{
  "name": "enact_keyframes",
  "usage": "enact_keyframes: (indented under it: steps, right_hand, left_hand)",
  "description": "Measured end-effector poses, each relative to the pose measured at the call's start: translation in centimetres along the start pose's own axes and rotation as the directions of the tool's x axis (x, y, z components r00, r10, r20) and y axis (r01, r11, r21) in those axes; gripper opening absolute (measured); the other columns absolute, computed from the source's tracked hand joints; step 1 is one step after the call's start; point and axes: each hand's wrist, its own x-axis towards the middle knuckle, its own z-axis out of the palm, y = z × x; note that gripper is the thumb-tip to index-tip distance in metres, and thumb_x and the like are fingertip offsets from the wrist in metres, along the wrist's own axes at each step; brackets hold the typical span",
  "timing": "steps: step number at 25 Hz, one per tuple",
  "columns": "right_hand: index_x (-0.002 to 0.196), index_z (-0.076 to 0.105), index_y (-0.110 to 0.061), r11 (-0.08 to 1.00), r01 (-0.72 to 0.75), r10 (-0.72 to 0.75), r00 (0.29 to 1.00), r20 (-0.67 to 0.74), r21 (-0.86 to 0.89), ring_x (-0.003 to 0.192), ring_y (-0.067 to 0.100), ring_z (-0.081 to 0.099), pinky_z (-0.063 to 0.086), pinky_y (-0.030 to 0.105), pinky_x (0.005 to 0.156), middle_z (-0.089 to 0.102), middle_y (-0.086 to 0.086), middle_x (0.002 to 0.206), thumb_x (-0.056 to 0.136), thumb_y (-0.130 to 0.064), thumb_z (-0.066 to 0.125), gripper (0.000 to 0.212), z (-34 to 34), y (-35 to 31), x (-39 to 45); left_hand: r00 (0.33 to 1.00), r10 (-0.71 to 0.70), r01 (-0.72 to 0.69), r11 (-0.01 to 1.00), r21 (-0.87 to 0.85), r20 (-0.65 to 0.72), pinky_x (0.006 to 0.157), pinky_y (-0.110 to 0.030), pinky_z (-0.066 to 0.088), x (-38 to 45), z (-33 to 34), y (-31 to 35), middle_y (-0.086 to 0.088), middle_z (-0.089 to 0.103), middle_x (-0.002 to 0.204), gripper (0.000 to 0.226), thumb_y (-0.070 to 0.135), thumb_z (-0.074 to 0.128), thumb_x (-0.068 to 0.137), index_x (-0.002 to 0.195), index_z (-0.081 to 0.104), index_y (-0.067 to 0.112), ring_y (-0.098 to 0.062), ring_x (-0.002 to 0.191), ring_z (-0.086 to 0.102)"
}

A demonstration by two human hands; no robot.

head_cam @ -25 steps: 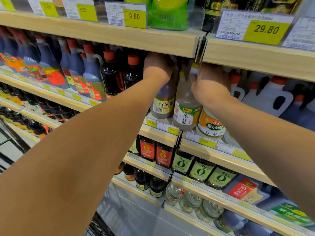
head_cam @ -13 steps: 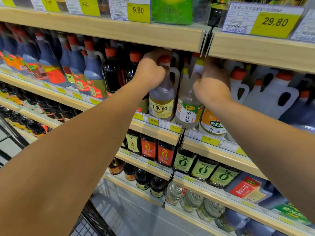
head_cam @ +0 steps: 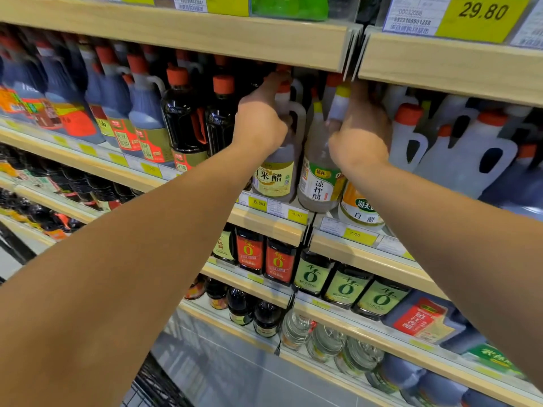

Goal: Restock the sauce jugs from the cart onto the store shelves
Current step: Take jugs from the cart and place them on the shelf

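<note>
Left hand (head_cam: 260,124) gripping jug (head_cam: 282,160), dark bottles (head_cam: 202,121) beside

I saw pale wooden shelf edges (head_cam: 188,39) with a matt, faintly grained face. The translucent plastic vinegar jug with the red cap (head_cam: 283,160) looked smooth, its paper label (head_cam: 273,179) flat. The dark soy bottles (head_cam: 182,124) shone glossy. The yellow price tags (head_cam: 482,16) sat behind clear glossy plastic.
</note>
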Motion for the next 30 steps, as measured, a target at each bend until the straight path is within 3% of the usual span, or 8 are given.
enact_keyframes:
  steps: [4, 8, 12, 17, 19, 22, 25, 30]
  right_hand:
    - [0.129, 0.044, -0.012, 1.000, -0.013, 0.013, 1.000, 0.001, 0.024, 0.109, 0.035, 0.057, 0.044, 0.036, 0.081, 0.060, 0.015, 0.116, 0.091, -0.025, 0.053, 0.040, -0.2, -0.5, -0.1]
    - [0.129, 0.044, -0.012, 1.000, 0.011, -0.011, 1.000, 0.021, 0.002, 0.114, 0.035, 0.054, 0.044, 0.038, 0.088, 0.058, 0.016, 0.120, 0.093, -0.026, 0.048, 0.038, -0.6, -0.4, 0.0]
    - [0.137, 0.042, -0.008, 0.999, -0.049, 0.047, 0.947, 0.318, -0.003, 0.127, 0.036, 0.045, 0.037, 0.038, 0.099, 0.049, 0.018, 0.137, 0.102, -0.030, 0.034, 0.043, -2.0, -0.5, -1.0]
    - [0.109, 0.053, -0.009, 0.992, 0.123, -0.117, 0.982, 0.146, -0.028, 0.096, 0.037, 0.060, 0.042, 0.034, 0.068, 0.056, 0.013, 0.090, 0.093, -0.030, 0.050, 0.026, -2.9, -0.4, -3.1]
    - [0.127, 0.045, -0.010, 0.988, 0.148, -0.140, 0.980, 0.141, -0.044, 0.104, 0.039, 0.056, 0.047, 0.041, 0.080, 0.058, 0.015, 0.110, 0.090, -0.032, 0.056, 0.044, -3.2, -0.1, -5.0]
    - [0.149, 0.020, -0.016, 0.975, 0.219, -0.209, 0.962, 0.175, -0.039, 0.132, 0.037, 0.034, 0.031, 0.044, 0.110, 0.032, 0.011, 0.149, 0.087, -0.035, 0.061, 0.078, -3.8, 1.1, -9.7]
    - [0.152, 0.015, -0.016, 0.974, 0.224, -0.216, 0.934, 0.286, 0.002, 0.145, 0.031, 0.015, 0.017, 0.044, 0.119, 0.019, 0.008, 0.157, 0.087, -0.038, 0.060, 0.082, -6.2, 2.1, -15.5]
    - [0.152, 0.015, -0.013, 0.960, 0.281, -0.259, 0.890, 0.374, -0.004, 0.145, 0.030, 0.018, 0.017, 0.043, 0.119, 0.023, 0.011, 0.156, 0.086, -0.047, 0.060, 0.087, -14.8, 2.1, -26.4]
  left_hand:
    - [1.000, -0.010, 0.006, 0.974, 0.226, 0.017, 0.069, -0.027, 0.043, 1.5, 0.9, 0.6, -0.004, 0.064, 0.114, 0.050, 0.020, 0.057, 0.085, 0.133, 0.044, 0.030, -0.026, 0.098, 0.063]
    - [0.999, -0.022, 0.011, 0.971, 0.238, 0.045, 0.072, -0.029, 0.046, 1.8, 1.0, 0.6, -0.007, 0.065, 0.116, 0.050, 0.022, 0.058, 0.087, 0.135, 0.044, 0.028, -0.030, 0.103, 0.063]
    - [0.995, -0.031, 0.003, 0.957, 0.290, 0.092, 0.072, -0.031, 0.045, 2.1, 0.6, 0.7, -0.009, 0.062, 0.121, 0.054, 0.022, 0.056, 0.089, 0.139, 0.037, 0.029, -0.034, 0.106, 0.061]
    - [0.989, 0.010, -0.033, 0.988, 0.154, 0.151, 0.084, -0.035, 0.044, -1.2, -1.4, 1.4, -0.015, 0.049, 0.138, 0.072, 0.008, 0.054, 0.083, 0.147, 0.027, 0.024, -0.036, 0.123, 0.049]
    - [0.989, 0.011, -0.037, 0.984, 0.175, 0.148, 0.091, -0.038, 0.043, -3.3, -2.7, 1.4, -0.016, 0.051, 0.133, 0.059, 0.015, 0.058, 0.083, 0.139, 0.039, 0.016, -0.036, 0.122, 0.047]
    - [0.975, -0.038, 0.009, 0.991, 0.131, 0.221, 0.099, -0.036, 0.041, -8.4, -4.8, 1.6, -0.009, 0.053, 0.132, 0.050, 0.025, 0.063, 0.087, 0.132, 0.045, 0.014, -0.028, 0.125, 0.048]
    - [0.945, -0.102, 0.040, 0.979, 0.200, 0.311, 0.114, -0.035, 0.028, -15.8, -8.4, 3.2, -0.004, 0.029, 0.156, 0.071, 0.033, 0.059, 0.092, 0.151, 0.022, 0.017, -0.021, 0.143, 0.027]
    - [0.895, -0.184, 0.073, 0.959, 0.272, 0.407, 0.117, -0.037, 0.025, -28.8, -16.0, 9.2, -0.002, 0.020, 0.159, 0.074, 0.041, 0.056, 0.093, 0.152, 0.016, 0.023, -0.020, 0.146, 0.020]
